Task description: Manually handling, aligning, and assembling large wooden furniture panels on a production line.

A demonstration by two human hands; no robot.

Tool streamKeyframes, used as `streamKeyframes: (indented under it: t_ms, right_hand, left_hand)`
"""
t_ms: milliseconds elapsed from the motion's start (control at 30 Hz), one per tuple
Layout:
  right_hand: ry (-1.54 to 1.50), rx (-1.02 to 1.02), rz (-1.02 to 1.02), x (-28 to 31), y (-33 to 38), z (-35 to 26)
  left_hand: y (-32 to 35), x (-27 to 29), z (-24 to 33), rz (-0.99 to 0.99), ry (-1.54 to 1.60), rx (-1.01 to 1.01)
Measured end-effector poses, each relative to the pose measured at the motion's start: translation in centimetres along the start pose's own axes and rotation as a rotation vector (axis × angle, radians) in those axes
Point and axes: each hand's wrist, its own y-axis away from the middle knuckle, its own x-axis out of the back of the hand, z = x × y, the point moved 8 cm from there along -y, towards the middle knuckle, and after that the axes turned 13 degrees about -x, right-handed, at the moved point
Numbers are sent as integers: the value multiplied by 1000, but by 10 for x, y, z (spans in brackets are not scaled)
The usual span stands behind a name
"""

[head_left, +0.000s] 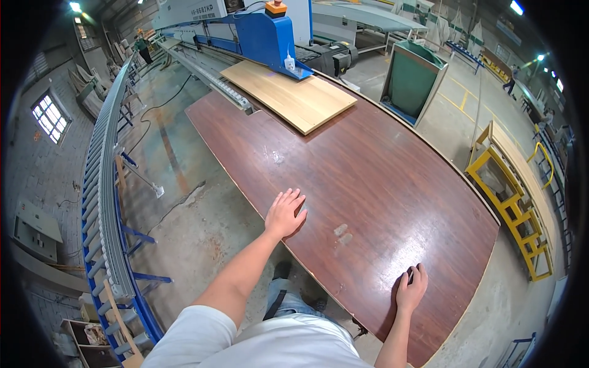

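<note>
A view from above of a factory floor, looking down at a person's two bare arms. The largest thing is a long dark red-brown wood-grain panel, lying flat and running from the lower right up toward the machine at the top. At its far end a smaller, pale wood board lies on top of it, partly under a blue machine with an orange cap. A small white bottle stands at the foot of the machine, touching the pale board.

To the left, a long roller conveyor on blue legs curves from top to bottom. To the right of the panel stand a green open bin and, lower down, a yellow metal rack. A pale square label sits on the top of the machine; its print is too small to tell.

The left hand lies flat on the panel's near edge, grip wide, fingers spread, holding nothing. The right hand rests on the panel near its lower end, fingers curled slightly down on the surface, grasping nothing.
</note>
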Motion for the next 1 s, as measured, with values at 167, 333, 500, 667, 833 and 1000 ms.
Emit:
streamKeyframes:
  t_ms: [167, 333, 500, 667, 833, 1000]
  right_hand:
    - [-2, -9, 1, 2, -1, -5]
    - [-16, 12, 13, 3, -1, -7]
    - [-17, 14, 20, 4, -1, -5]
    - [-15, 10, 20, 5, -1, -7]
    - [-20, 20, 24, 3, 0, -5]
    - [-25, 14, 27, 6, 0, -6]
  left_hand:
    - [1, 1, -2, 4, 1, -1]
    - [0, 2, -2, 3, 5, -2]
    - [-1, 2, -2, 5, 6, -6]
    - [-1, 1, -4, -19, -6, 7]
    - [0, 3, -2, -4, 9, 2]
    - [1, 5, -1, 14, 4, 30]
